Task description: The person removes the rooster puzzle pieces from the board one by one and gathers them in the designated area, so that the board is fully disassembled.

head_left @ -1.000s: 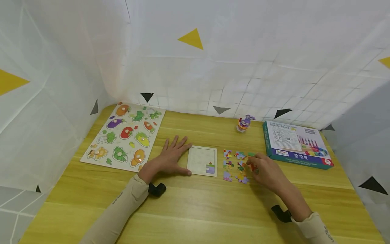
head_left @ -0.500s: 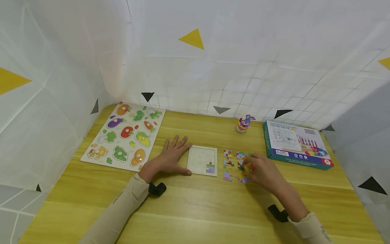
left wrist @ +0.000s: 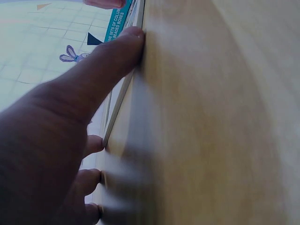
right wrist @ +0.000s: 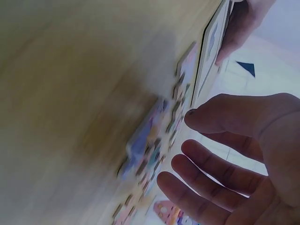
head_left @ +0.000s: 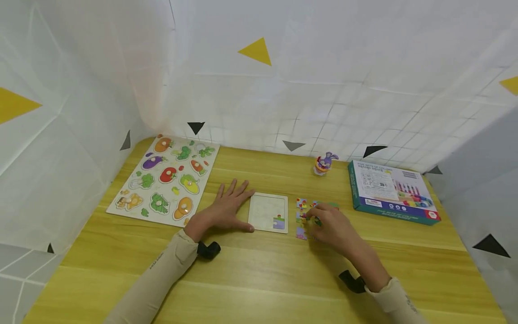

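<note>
My left hand (head_left: 223,213) lies spread on the table, thumb and index fingertips at the left edge of a small square puzzle tray (head_left: 263,208). One purple and green jigsaw piece (head_left: 279,223) sits in the tray's lower right corner. My right hand (head_left: 333,227) hovers over loose jigsaw pieces (head_left: 301,233) right of the tray, thumb and index finger pinched together on a jigsaw piece that the fingers mostly hide. In the right wrist view, the thumb (right wrist: 225,115) covers the pinch, while the other fingers (right wrist: 201,192) are loosely bent above the pieces.
A vegetable peg puzzle board (head_left: 170,180) lies at the left. Toward the back stands a purple bunny figure (head_left: 323,164), and a teal-edged toy box (head_left: 392,191) lies at the right. White sheeting (head_left: 307,90) rises behind the wooden table (head_left: 243,279).
My right hand has lifted a jigsaw piece from the right side of the group and moved left with it, toward the tray. The left hand has stayed in place.
</note>
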Tool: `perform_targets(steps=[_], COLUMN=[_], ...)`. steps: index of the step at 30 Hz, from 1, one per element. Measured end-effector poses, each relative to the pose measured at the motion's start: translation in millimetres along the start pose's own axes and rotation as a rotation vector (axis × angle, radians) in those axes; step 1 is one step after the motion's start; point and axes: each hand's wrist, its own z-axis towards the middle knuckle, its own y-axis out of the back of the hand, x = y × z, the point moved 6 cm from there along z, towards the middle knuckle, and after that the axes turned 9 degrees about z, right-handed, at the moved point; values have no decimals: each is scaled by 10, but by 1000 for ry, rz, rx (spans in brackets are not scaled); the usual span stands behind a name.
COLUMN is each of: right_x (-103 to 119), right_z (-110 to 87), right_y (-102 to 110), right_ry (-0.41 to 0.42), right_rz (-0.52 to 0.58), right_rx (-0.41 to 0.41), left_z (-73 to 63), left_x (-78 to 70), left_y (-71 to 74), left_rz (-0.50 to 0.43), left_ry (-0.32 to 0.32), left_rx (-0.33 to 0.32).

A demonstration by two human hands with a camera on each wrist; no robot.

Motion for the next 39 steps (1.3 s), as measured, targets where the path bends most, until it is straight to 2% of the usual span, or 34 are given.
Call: perform_targets(steps=[9,15,23,39], right_x=[157,232,391,484], right_z=[106,175,273,405], right_y=[-104,-156,-201,-369], right_ry=[85,79,142,165], right_rz=[-4,-1,21,-4], right_rx=[-18,3,-3,47], left_z=[-10,-4,-3,1], left_x=[0,8,13,2], left_y=[14,4,1,3], left_rz=[1,8,0,3], left_ry=[2,1,-3,0], left_rx=[1,8,-1,-5])
